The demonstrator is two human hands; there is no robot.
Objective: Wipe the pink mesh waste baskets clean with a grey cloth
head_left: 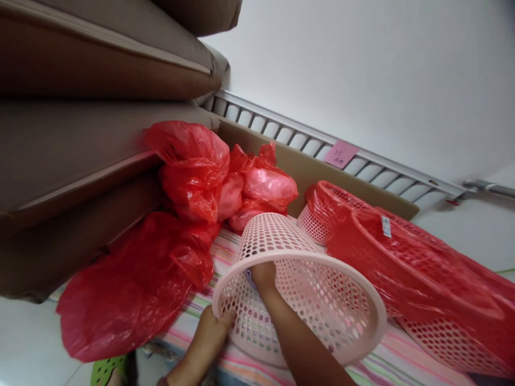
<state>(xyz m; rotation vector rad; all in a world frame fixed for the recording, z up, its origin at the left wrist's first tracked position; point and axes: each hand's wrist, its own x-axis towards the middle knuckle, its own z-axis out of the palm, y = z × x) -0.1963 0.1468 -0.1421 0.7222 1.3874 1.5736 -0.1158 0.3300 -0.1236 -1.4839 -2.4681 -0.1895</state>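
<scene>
A pink perforated plastic basket (273, 233) lies tipped on its side, its wide mouth facing me. My left hand (217, 327) grips the rim at the lower left, thumb over the edge. Deep inside the basket is my right hand (263, 276), fingers curled against the inner wall. A bit of purple cloth (250, 279) shows at that hand's left side; most of it is hidden. Striped fabric (227, 249) lies beneath the basket.
Red plastic bags (193, 171) are heaped at the left, one hanging over the edge. Stacked brown cushions (100, 145) rise behind them. More baskets wrapped in red plastic (402, 268) stand at right. A metal railing (298, 134) carries a pink note (341, 154).
</scene>
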